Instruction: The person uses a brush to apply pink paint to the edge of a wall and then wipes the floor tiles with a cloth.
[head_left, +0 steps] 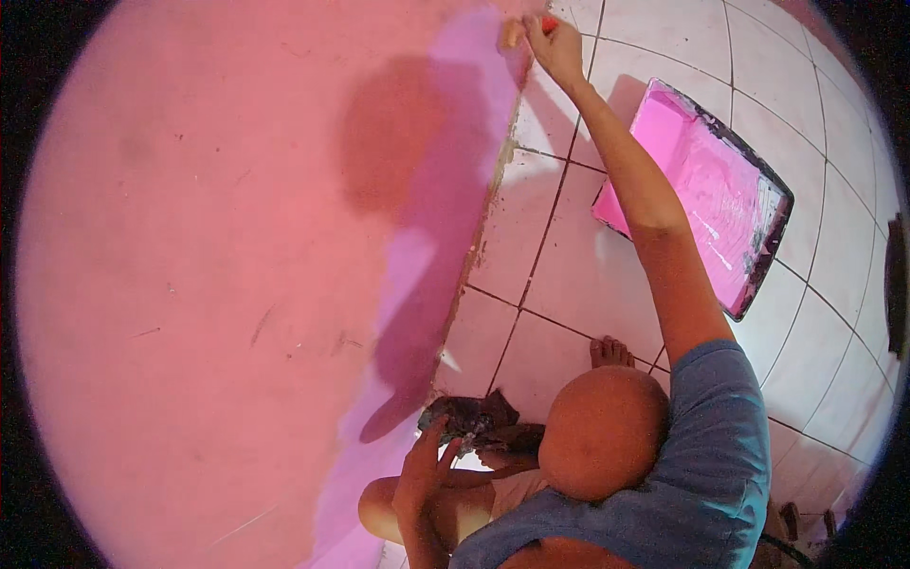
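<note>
Brush inside right grip

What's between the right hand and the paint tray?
Between the right hand and the paint tray, the head view shows tiled floor with dark grout lines, and a shadow beside the tray.
</note>
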The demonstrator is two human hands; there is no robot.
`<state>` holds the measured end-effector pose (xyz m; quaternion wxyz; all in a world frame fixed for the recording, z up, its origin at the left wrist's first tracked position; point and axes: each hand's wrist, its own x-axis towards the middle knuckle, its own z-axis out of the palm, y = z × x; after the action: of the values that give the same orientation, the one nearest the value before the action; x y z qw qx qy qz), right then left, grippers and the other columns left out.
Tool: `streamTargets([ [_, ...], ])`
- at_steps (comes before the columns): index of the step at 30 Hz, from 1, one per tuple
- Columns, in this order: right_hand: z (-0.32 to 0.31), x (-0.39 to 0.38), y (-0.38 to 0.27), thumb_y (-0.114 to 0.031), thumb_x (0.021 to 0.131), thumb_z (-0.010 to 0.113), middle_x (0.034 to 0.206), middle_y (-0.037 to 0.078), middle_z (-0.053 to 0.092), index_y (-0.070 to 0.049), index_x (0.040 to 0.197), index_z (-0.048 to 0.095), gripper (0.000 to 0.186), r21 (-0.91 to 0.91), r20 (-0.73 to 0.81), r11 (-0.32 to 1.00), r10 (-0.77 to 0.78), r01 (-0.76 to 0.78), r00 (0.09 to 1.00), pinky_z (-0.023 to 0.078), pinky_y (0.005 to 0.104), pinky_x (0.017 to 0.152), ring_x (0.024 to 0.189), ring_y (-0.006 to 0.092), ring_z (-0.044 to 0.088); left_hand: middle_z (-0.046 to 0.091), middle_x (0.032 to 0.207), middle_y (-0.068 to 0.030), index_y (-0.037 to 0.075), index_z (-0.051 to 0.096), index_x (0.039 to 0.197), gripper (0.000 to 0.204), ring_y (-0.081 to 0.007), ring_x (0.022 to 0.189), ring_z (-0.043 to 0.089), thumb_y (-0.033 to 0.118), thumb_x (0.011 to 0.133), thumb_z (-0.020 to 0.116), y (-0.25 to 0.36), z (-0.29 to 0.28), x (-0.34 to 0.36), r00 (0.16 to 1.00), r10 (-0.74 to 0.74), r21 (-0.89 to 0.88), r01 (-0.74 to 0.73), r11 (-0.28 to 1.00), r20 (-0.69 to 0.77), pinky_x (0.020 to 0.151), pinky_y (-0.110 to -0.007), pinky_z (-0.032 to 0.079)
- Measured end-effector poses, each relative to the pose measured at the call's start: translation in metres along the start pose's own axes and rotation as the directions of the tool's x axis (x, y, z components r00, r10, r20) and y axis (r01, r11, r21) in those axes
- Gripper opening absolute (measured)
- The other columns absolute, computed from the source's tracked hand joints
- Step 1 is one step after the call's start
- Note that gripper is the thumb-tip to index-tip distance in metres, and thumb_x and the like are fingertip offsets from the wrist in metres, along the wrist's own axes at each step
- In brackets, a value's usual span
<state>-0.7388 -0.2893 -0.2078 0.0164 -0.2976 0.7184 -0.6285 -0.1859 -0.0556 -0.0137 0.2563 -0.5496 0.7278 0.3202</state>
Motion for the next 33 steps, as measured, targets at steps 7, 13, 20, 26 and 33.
streamTargets([
  [7,0.009,0.014,0.001,-0.025,0.093,0.053,0.066,0.004,0.061,0.003,0.084,0.063,0.031,0.887,0.017,0.433,0.317,-0.161,0.948,0.046,0.0279,0.054,0.056,0.0127,0.057,0.049,0.13,-0.0213,0.008,0.042,0.134,0.053,-0.038,0.12,0.048,0.035,0.092,0.055,-0.005,-0.001,-0.003,1.0,-0.002,-0.009,0.002,1.0,0.007,0.099,-0.043,0.039],
  [13,-0.003,-0.047,0.03,-0.026,0.091,0.057,0.06,0.005,0.06,0.001,0.083,0.067,0.03,0.287,-0.119,0.95,0.163,-0.123,0.979,0.042,0.029,0.05,0.052,0.011,0.054,0.05,0.129,-0.0231,0.007,0.041,0.135,0.054,-0.0377,0.12,0.047,0.036,0.092,0.054,-0.006,0.001,-0.004,1.0,-0.002,-0.009,0.002,1.0,-0.017,0.1,-0.044,0.038],
  [20,-0.01,-0.029,-0.08,-0.026,0.09,0.057,0.067,0.008,0.064,-0.002,0.083,0.066,0.027,0.32,-0.139,0.927,-0.16,0.197,0.977,0.045,0.03,0.056,0.059,0.0141,0.058,0.05,0.128,-0.0247,0.006,0.041,0.135,0.052,-0.0394,0.119,0.048,0.034,0.092,0.053,-0.012,0.002,-0.002,0.997,0.066,-0.028,-0.067,0.997,-0.026,0.098,-0.043,0.04],
  [26,-0.026,-0.026,-0.083,-0.022,0.09,0.057,0.066,0.003,0.061,0.0,0.077,0.064,0.026,0.778,-0.224,0.623,0.162,0.077,0.961,0.044,0.0305,0.055,0.059,0.0124,0.055,0.051,0.127,-0.0236,0.006,0.04,0.135,0.052,-0.0385,0.117,0.05,0.031,0.092,0.054,0.0,-0.004,-0.006,0.998,0.048,-0.024,-0.049,0.999,-0.028,0.096,-0.043,0.041],
  [33,-0.006,-0.092,-0.012,-0.024,0.093,0.056,0.067,0.004,0.063,0.0,0.089,0.068,0.027,0.393,-0.124,0.906,0.223,-0.158,0.967,0.041,0.0252,0.051,0.056,0.0081,0.053,0.051,0.127,-0.0235,0.005,0.04,0.135,0.054,-0.0386,0.117,0.05,0.034,0.092,0.055,-0.003,-0.005,-0.011,1.0,0.019,-0.03,-0.019,0.999,-0.02,0.095,-0.043,0.042],
])
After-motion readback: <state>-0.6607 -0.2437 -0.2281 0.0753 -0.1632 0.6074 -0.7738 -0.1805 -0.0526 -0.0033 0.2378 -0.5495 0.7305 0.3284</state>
